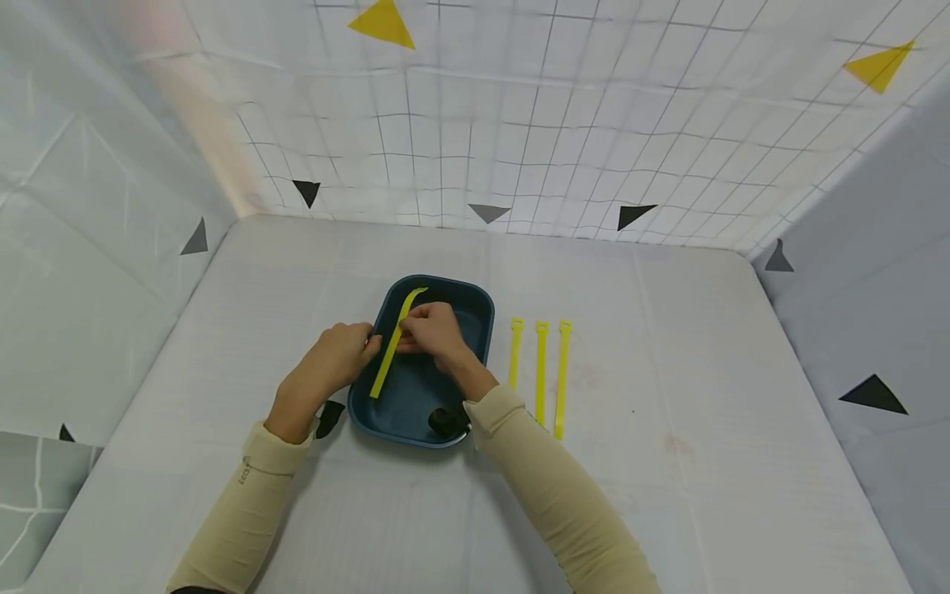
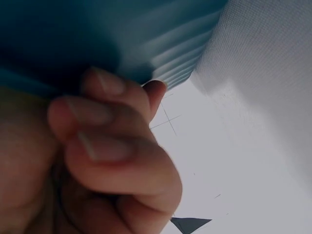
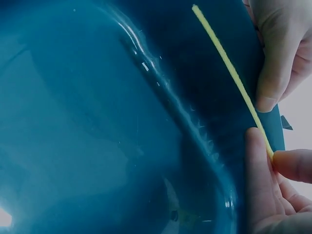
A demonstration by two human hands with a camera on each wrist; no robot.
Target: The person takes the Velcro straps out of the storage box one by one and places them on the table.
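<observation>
My right hand (image 1: 434, 330) pinches a yellow strap (image 1: 393, 342) between thumb and fingertips, about mid-length; the right wrist view shows the strap (image 3: 229, 68) edge-on, running out from the pinch across the tray wall. My left hand (image 1: 337, 356) sits at the tray's left rim, fingers curled; in the left wrist view the fingers (image 2: 105, 131) are bunched just beside the tray's ribbed outer wall, but I cannot tell whether they grip the rim or the strap.

The held strap lies diagonally over the left side of the dark blue tray (image 1: 475, 309), its top end curling near the far rim, its lower end reaching the left wall.

One tray, rounded corners, middle of the white table (image 1: 668, 495). One black object (image 1: 448, 421) sits in its near right corner, beside my right sleeve.

Three more yellow straps (image 1: 540, 371) lie flat and parallel just right of the tray, apart from each other. Four straps in total.

Open tabletop on all sides; the gridded walls (image 1: 519, 124) stand well back.
</observation>
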